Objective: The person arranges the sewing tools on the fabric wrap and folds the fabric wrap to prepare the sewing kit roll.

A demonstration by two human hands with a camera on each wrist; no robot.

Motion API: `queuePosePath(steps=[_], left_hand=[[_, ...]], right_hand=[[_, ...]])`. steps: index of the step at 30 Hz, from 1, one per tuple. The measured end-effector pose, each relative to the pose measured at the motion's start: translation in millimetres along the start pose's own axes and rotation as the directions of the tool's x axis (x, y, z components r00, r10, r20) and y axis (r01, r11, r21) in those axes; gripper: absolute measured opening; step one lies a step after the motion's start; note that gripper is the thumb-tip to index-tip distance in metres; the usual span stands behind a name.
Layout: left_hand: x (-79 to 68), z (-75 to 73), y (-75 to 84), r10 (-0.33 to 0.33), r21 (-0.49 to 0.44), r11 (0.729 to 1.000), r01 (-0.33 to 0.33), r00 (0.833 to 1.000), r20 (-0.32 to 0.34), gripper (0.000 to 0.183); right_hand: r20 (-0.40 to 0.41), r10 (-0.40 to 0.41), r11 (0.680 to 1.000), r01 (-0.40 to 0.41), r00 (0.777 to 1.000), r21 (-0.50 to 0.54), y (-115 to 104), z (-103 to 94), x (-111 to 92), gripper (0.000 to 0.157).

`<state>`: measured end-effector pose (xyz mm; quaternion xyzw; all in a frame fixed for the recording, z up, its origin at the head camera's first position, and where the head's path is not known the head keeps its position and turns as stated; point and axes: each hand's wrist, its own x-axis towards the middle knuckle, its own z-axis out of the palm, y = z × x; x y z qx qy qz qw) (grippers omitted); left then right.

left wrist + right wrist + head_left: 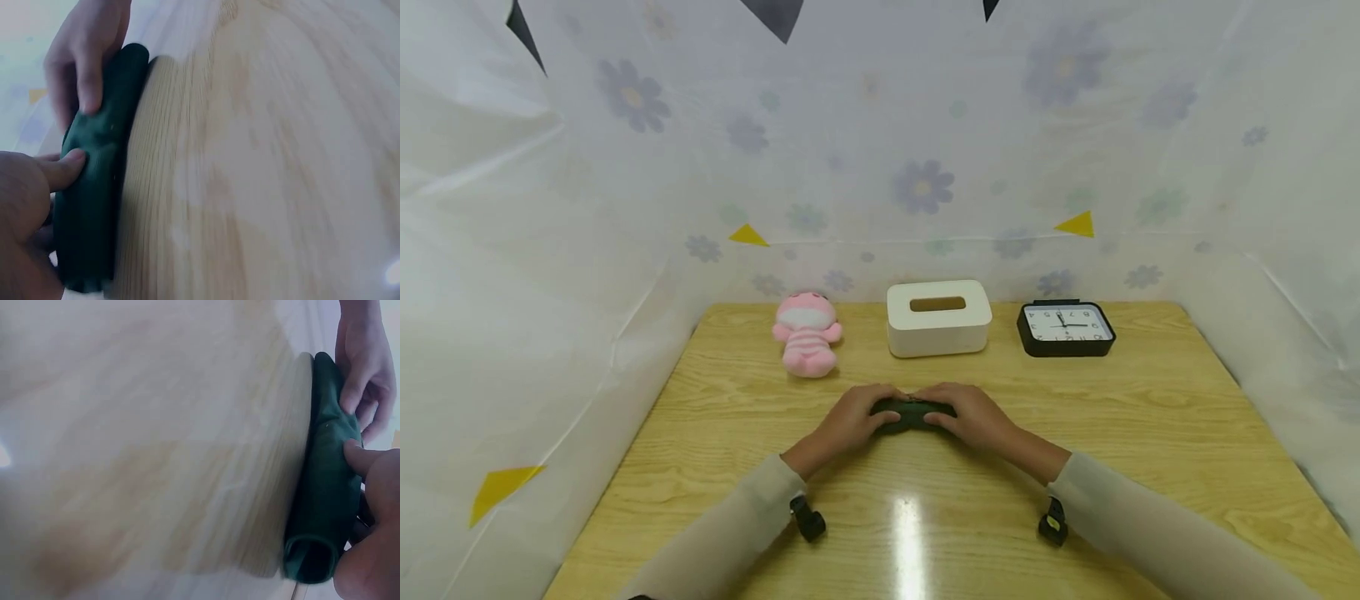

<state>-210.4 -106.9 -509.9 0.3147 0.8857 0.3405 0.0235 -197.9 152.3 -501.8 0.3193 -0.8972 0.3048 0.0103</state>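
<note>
A dark green cloth roll (913, 415) lies across the middle of the table, long side facing the person. The left hand (852, 418) grips its left part, thumb on the near side and fingers over the far side. Mirroring it, the right hand (976, 418) grips the right part. Both hands' fingertips nearly meet at the far side, where a small brownish detail shows, too small to make out. In the right wrist view the green roll (326, 481) has a hollow end. Both thumbs press into its soft surface in the left wrist view.
Along the back of the wooden table (910, 475) stand a pink plush toy (808, 333), a white tissue box (938, 321) and a black-framed clock (1066, 327), its numerals upside down. Flower-patterned white sheeting (850, 150) walls in the back and sides.
</note>
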Motion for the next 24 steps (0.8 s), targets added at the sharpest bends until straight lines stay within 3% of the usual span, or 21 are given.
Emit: queuePosePath(steps=[4,8,18,24], left_hand=[[-10.3,-7.9,-10.3,0.000,0.006,1.000,-0.001,0.995,0.097,0.045],[-19.6,-15.7,-16.9,0.029,0.058,0.998,-0.038,0.989,0.148,0.048],[-34.3,-29.3,-25.4,0.088,0.085,0.991,-0.105,0.979,0.183,0.045],[-39.4,-31.1,-32.3,0.123,0.136,0.981,-0.140,0.985,0.125,0.039]], right_hand=[[0.028,0.040,0.999,-0.041,0.999,0.009,5.8,-6.2,-14.5,0.045],[0.033,0.070,0.997,-0.071,0.997,0.039,13.1,-13.7,-30.8,0.045],[0.022,0.106,0.992,-0.107,0.994,0.068,30.4,-27.4,-62.0,0.040],[0.028,0.102,0.991,-0.104,0.994,0.082,33.7,-30.3,-66.1,0.039]])
